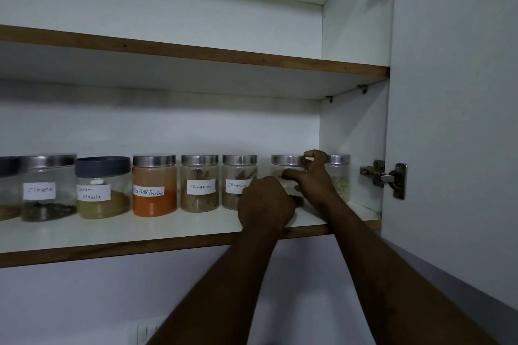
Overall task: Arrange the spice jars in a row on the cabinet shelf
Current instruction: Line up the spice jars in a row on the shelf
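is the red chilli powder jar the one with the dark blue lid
No, the red chilli powder jar has a silver metal lid; the dark blue lid sits on the garam masala jar just left of it.

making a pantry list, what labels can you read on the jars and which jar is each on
"Cloves": steel-lidded jar of dark cloves
"Garam Masala": dark-lidded jar; first letter partly cut off
"Red chilli Powder": jar of orange powder
"Cinnamon": jar of bark
"Cinnamon": next jar to the right; label edge behind the left hand
Jar held by both hands: label hidden
Far-right jar and far-left jar: no label visible
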Demonstrator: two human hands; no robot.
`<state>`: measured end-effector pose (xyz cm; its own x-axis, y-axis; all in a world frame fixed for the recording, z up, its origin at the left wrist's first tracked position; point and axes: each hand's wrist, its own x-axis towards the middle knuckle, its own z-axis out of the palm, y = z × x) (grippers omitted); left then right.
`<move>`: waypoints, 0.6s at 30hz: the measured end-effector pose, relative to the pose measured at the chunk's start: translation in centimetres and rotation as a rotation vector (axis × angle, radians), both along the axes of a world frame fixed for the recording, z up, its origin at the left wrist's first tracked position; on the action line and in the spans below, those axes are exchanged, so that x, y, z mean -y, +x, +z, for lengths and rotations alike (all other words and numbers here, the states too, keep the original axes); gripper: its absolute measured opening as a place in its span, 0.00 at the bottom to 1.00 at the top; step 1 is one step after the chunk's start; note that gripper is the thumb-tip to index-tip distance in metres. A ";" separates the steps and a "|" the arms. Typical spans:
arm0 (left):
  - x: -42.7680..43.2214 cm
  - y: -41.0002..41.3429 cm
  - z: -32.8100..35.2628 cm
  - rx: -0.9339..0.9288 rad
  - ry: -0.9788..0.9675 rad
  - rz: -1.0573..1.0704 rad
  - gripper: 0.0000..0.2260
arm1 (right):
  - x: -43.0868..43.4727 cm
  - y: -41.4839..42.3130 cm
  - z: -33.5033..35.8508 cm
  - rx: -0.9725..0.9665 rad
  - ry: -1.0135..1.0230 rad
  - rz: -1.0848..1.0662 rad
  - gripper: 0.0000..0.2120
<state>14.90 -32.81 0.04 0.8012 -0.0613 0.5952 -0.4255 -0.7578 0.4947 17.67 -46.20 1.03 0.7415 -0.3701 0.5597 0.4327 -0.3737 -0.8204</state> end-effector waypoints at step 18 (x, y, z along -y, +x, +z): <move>-0.9 1.3 0.2 -0.081 -0.104 -0.022 0.13 | -0.4 0.6 -0.3 -0.135 -0.238 -0.180 0.40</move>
